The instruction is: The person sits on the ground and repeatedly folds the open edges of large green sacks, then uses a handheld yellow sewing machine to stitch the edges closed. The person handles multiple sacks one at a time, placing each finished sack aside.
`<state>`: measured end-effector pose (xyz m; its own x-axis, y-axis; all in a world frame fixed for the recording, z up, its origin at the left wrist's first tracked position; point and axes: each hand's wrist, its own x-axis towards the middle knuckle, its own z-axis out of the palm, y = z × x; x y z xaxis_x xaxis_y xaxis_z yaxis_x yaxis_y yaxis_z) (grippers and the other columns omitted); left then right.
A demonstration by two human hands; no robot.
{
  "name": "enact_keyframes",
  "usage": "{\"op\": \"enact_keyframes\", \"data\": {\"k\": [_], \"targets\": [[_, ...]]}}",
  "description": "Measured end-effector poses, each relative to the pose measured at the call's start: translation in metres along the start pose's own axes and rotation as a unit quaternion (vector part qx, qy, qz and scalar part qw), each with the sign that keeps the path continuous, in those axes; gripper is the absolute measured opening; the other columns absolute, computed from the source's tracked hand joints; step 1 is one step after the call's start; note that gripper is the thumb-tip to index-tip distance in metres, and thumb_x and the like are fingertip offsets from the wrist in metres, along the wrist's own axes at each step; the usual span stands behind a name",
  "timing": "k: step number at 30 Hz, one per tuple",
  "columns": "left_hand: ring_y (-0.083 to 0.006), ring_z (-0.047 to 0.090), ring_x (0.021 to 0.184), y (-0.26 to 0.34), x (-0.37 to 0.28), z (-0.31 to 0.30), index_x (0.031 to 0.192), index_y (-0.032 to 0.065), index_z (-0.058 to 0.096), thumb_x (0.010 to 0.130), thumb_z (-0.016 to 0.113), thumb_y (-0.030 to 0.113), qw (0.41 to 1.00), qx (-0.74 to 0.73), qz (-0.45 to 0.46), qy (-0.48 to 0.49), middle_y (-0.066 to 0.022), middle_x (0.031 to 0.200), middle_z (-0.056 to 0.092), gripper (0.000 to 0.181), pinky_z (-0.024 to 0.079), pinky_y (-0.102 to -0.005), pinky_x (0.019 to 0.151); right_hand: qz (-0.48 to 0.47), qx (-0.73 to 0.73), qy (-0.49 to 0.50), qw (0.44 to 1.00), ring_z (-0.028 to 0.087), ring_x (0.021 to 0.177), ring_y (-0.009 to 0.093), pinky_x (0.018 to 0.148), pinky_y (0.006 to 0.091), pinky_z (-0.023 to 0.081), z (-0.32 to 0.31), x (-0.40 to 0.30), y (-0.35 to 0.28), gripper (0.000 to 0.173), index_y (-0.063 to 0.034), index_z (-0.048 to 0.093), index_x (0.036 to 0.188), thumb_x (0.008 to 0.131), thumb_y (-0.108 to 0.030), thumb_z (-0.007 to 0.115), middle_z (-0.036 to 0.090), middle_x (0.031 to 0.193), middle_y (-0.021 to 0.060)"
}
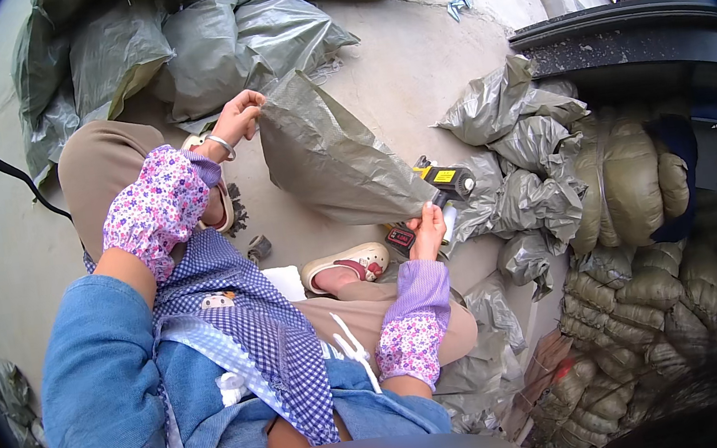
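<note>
A grey-green woven plastic sack (333, 153) is stretched between my two hands, flat and slack in its lower middle. My left hand (240, 119), with a silver bangle at the wrist, pinches its upper left corner. My right hand (428, 232) grips its lower right corner. Close behind that corner lies a yellow-and-black cordless power tool (450, 179), its battery pack (400, 237) showing just left of my right hand. The sack partly covers the tool. A white roll (449, 221) shows beside my right fingers.
Full sacks (203, 48) are heaped ahead on the concrete floor (381, 80). Crumpled sacks (525, 156) lie to the right, near strapped olive bundles (618, 178) and stacked rolls (650, 302). A small metal fitting (259, 248) sits between my feet. Blue-handled snips or a similar tool (458, 7) lies farther off.
</note>
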<state>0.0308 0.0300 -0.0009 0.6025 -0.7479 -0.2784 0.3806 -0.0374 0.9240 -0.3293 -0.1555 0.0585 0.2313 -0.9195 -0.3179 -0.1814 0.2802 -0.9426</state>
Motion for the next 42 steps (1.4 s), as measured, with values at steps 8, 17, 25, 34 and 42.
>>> {"op": "enact_keyframes", "data": {"k": [8, 17, 25, 34, 42], "targets": [[-0.0031, 0.042, 0.065, -0.01, 0.013, 0.004, 0.087, -0.0002, 0.062, 0.09, 0.054, 0.021, 0.974, 0.224, 0.019, -0.039, 0.0058, 0.071, 0.054, 0.023, 0.036, -0.0206, 0.058, 0.052, 0.019, -0.021, 0.998, 0.045, 0.048, 0.007, 0.052, 0.0241, 0.044, -0.004, 0.002, 0.003, 0.02, -0.0088, 0.051, 0.087, 0.093, -0.028, 0.052, 0.046, 0.061, -0.0032], [-0.0069, 0.03, 0.032, -0.012, 0.014, 0.006, 0.084, 0.0085, 0.054, 0.095, 0.045, 0.026, 0.987, 0.002, -0.159, 0.037, 0.0028, 0.056, 0.045, 0.022, 0.02, -0.0246, 0.033, 0.078, -0.022, -0.066, 0.995, 0.054, 0.049, 0.009, 0.044, 0.0201, 0.04, 0.001, -0.008, 0.004, 0.026, -0.0078, 0.055, 0.08, 0.092, -0.031, 0.053, 0.052, 0.063, -0.0032], [-0.0087, 0.024, 0.038, -0.007, 0.003, 0.046, 0.076, 0.0146, 0.051, 0.091, 0.042, 0.038, 0.958, -0.047, -0.284, 0.02, 0.0046, 0.051, 0.033, 0.029, 0.021, -0.0283, 0.04, 0.044, 0.035, -0.033, 0.998, 0.053, 0.049, 0.008, 0.043, 0.0203, 0.04, 0.0, -0.001, 0.011, 0.023, -0.0088, 0.054, 0.083, 0.093, -0.03, 0.052, 0.05, 0.061, -0.0034], [-0.0059, 0.049, 0.066, 0.019, -0.004, 0.047, 0.106, 0.0066, 0.058, 0.082, 0.067, 0.021, 0.935, 0.197, -0.149, -0.254, 0.0032, 0.083, 0.058, 0.029, 0.04, -0.022, 0.058, 0.095, 0.09, -0.003, 0.991, 0.054, 0.055, 0.01, 0.056, 0.0264, 0.049, -0.006, 0.013, 0.01, 0.017, -0.0091, 0.053, 0.095, 0.092, -0.025, 0.054, 0.049, 0.067, -0.004], [-0.0062, 0.038, 0.051, -0.004, 0.009, 0.058, 0.074, 0.0045, 0.053, 0.09, 0.055, 0.025, 0.967, 0.233, 0.068, -0.077, 0.0055, 0.056, 0.039, 0.026, 0.033, -0.0232, 0.048, 0.035, 0.075, -0.097, 0.992, 0.051, 0.055, 0.009, 0.055, 0.0253, 0.047, 0.004, 0.007, -0.002, 0.018, -0.0078, 0.052, 0.087, 0.094, -0.024, 0.05, 0.049, 0.067, -0.0026]]}}
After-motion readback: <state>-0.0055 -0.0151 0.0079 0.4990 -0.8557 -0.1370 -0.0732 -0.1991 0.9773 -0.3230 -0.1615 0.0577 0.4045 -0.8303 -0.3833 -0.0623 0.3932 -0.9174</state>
